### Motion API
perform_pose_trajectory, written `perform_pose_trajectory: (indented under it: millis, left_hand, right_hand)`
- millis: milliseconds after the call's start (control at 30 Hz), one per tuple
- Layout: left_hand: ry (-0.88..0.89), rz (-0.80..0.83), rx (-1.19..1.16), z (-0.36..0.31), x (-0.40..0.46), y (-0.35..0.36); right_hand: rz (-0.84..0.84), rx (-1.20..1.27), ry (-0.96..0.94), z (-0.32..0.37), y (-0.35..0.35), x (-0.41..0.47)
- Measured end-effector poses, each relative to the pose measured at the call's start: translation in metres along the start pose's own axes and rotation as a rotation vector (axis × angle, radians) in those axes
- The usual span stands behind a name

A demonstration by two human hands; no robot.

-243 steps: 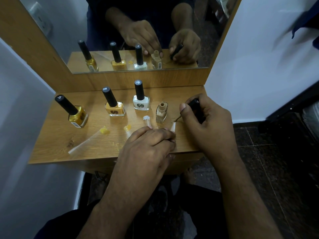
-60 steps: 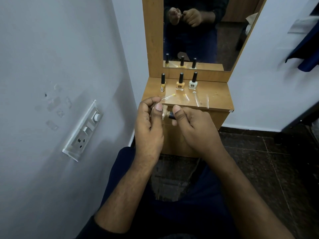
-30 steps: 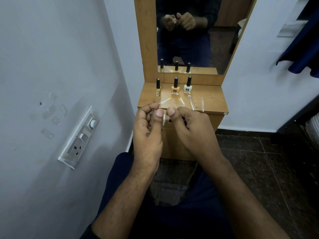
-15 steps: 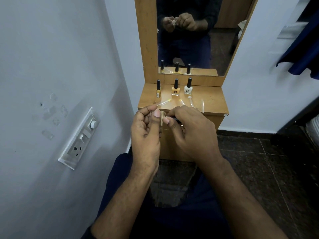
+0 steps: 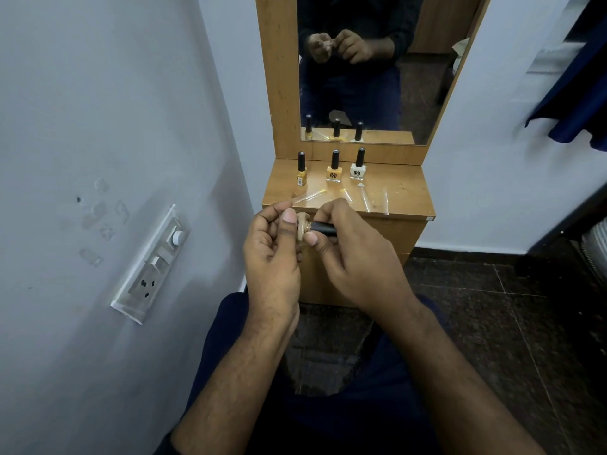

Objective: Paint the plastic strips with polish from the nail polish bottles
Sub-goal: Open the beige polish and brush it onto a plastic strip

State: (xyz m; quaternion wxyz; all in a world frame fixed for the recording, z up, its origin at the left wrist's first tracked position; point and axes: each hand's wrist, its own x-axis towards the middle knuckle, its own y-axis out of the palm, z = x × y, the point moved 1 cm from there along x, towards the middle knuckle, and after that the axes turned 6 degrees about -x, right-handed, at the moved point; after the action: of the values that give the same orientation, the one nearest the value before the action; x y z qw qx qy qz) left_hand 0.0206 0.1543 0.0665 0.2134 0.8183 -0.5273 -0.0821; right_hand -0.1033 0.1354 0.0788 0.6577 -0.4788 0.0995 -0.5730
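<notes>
In front of my chest, my left hand (image 5: 272, 254) grips a small beige nail polish bottle (image 5: 301, 225) lying sideways. My right hand (image 5: 354, 254) pinches its black cap (image 5: 322, 227), which sits at the bottle's neck. On the wooden dresser top (image 5: 407, 192) stand three capped bottles: a gold one (image 5: 301, 174), an orange one (image 5: 334, 171) and a white one (image 5: 358, 169). Several clear plastic strips (image 5: 365, 199) with painted tips lie in front of them.
A mirror (image 5: 377, 67) in a wooden frame rises behind the bottles and reflects my hands. A switch and socket panel (image 5: 152, 264) projects from the white wall at left. Dark blue cloth (image 5: 578, 93) hangs at upper right. Dark tiled floor lies below.
I have left the dresser top and drawn back; both hands now hold the beige bottle and its cap in the air. In the last half second the cap has come against the bottle's neck.
</notes>
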Motion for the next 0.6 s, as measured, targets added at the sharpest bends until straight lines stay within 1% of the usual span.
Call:
perform_pose_trajectory:
  millis: [133,267,400,500,600]
  left_hand:
    - [0.015,0.028,0.015,-0.0010,-0.0003,-0.0008]
    - [0.031,0.053,0.024,-0.0030,-0.0021,0.0008]
    - [0.058,0.077,0.026,-0.0030,-0.0035,0.0010]
    - [0.056,0.080,0.035,-0.0016,-0.0024,0.0007]
    - [0.046,0.080,0.038,0.0014,-0.0009,-0.0013]
  right_hand:
    - [-0.080,-0.109,-0.047,-0.0019,-0.0007,0.0000]
    - [-0.140,-0.143,-0.064,-0.0058,-0.0013,0.0001]
    - [-0.188,-0.143,-0.037,-0.0074,-0.0005,-0.0001]
    - [-0.167,-0.141,0.023,-0.0066,0.0002,0.0007]
    - [-0.045,-0.006,0.107,-0.0041,0.0005,0.0019]
